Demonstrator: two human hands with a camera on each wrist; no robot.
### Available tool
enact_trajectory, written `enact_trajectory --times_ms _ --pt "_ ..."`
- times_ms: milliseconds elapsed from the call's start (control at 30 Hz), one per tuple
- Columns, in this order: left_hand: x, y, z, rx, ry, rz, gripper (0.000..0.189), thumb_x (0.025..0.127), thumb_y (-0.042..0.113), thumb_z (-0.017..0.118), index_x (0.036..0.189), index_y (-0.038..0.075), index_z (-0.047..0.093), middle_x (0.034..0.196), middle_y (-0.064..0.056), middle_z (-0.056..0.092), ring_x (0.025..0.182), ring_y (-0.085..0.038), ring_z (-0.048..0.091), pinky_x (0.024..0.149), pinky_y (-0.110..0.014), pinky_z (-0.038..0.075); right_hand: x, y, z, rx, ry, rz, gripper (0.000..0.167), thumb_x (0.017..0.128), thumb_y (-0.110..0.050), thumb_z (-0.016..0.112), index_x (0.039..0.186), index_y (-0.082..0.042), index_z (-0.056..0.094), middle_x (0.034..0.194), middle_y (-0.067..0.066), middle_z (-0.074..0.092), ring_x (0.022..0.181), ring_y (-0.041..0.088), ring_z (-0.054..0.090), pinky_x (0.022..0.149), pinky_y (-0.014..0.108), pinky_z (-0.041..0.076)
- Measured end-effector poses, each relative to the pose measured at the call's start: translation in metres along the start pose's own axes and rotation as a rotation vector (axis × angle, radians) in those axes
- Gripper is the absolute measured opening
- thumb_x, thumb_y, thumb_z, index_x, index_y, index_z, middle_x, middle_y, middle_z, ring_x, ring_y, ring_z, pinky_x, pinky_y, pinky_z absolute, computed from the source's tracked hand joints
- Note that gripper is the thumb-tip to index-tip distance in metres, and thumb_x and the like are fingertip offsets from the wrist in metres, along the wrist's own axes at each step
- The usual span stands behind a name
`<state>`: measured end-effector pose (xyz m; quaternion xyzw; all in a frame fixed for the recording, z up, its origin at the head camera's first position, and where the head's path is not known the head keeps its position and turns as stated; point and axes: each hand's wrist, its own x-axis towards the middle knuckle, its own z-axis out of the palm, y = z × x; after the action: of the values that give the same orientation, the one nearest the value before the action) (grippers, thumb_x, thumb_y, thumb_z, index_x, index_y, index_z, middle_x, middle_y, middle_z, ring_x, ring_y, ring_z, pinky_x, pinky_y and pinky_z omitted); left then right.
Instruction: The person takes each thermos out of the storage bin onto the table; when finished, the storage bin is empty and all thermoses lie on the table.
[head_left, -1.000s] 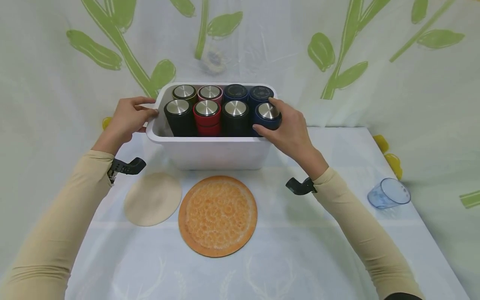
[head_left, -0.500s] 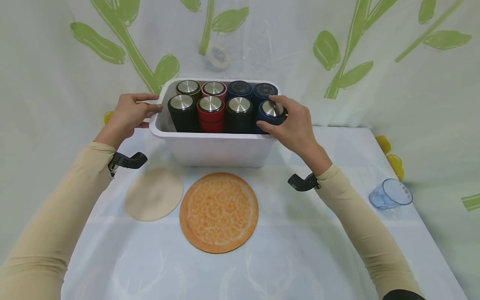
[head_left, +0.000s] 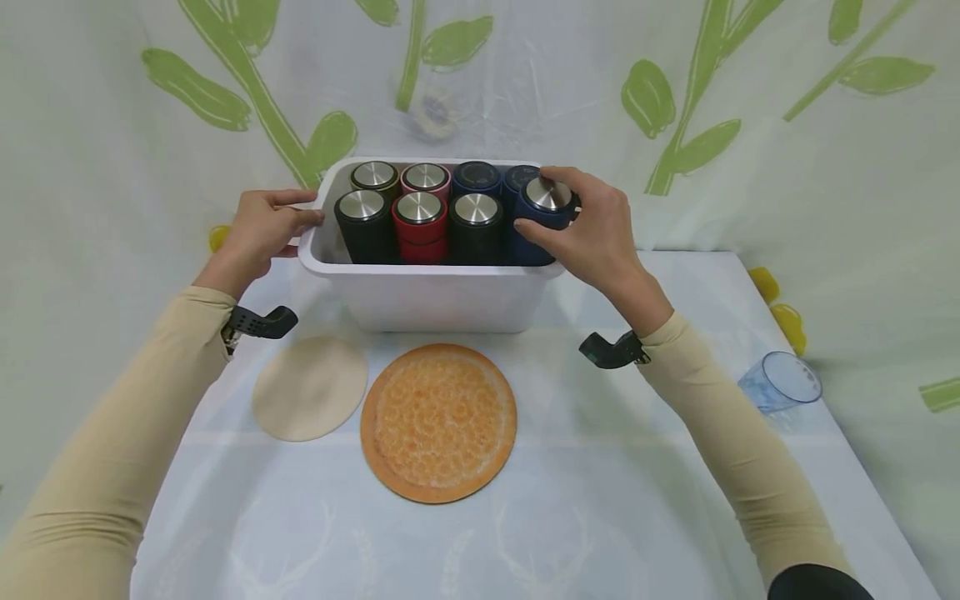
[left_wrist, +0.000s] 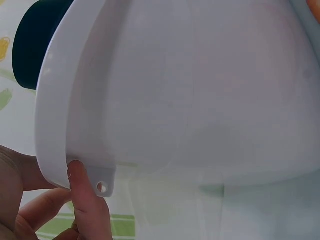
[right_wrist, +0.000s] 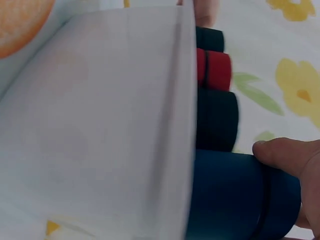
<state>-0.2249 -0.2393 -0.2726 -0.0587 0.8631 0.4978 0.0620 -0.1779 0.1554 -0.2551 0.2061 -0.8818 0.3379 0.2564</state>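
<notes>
A white plastic bin [head_left: 442, 300] stands at the back of the table, filled with two rows of upright thermos flasks. My right hand [head_left: 592, 233] grips the lid end of a blue flask [head_left: 546, 220] at the bin's front right corner. That flask's steel top sits higher than its neighbours, and its lower part is hidden inside the bin. In the right wrist view, the thumb [right_wrist: 280, 152] presses on the flask's side near the lid seam. My left hand [head_left: 262, 229] holds the bin's left end by the rim, with the thumb [left_wrist: 90, 205] beside a holed tab.
Other flasks include a red one [head_left: 420, 225] and a black one [head_left: 365, 229]. Before the bin lie a beige round mat [head_left: 309, 389] and an orange-brown round mat [head_left: 438, 423]. A clear blue glass [head_left: 783, 382] is near the table's right edge.
My right hand has raised the blue flask, so its steel top now stands above the black flask beside it. The left hand keeps its hold on the bin.
</notes>
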Motion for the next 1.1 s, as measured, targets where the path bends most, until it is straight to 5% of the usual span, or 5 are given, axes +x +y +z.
enact_trajectory --times_ms 367,667,1100 --pt "0.001 -0.003 -0.002 -0.006 0.009 0.009 0.054 0.101 0.031 0.059 0.151 0.016 0.047 0.154 -0.016 0.042 0.122 -0.025 0.052 0.073 -0.023 0.052 0.015 -0.017 -0.017 -0.001 0.026 0.002 0.056 0.08 -0.031 0.084 0.129 -0.009 0.068 0.121 0.004 0.07 0.104 0.018 0.064 0.078 0.033 0.046" --pt "0.0 0.0 0.001 -0.011 0.0 0.014 0.054 0.101 0.03 0.059 0.152 0.015 0.046 0.149 -0.018 0.047 0.119 -0.024 0.054 0.07 -0.021 0.052 0.023 -0.03 -0.035 -0.048 0.01 -0.024 0.056 0.081 -0.028 0.084 0.129 -0.005 0.066 0.118 0.005 0.07 0.099 0.012 0.063 0.073 0.017 0.044" --pt "0.0 -0.002 0.0 -0.005 0.001 0.005 0.055 0.1 0.031 0.059 0.152 0.016 0.046 0.152 -0.017 0.044 0.118 -0.023 0.053 0.068 -0.02 0.051 0.037 -0.047 -0.065 -0.055 0.046 -0.024 0.058 0.084 -0.031 0.081 0.134 -0.009 0.063 0.126 0.002 0.066 0.108 0.011 0.063 0.09 0.018 0.05"
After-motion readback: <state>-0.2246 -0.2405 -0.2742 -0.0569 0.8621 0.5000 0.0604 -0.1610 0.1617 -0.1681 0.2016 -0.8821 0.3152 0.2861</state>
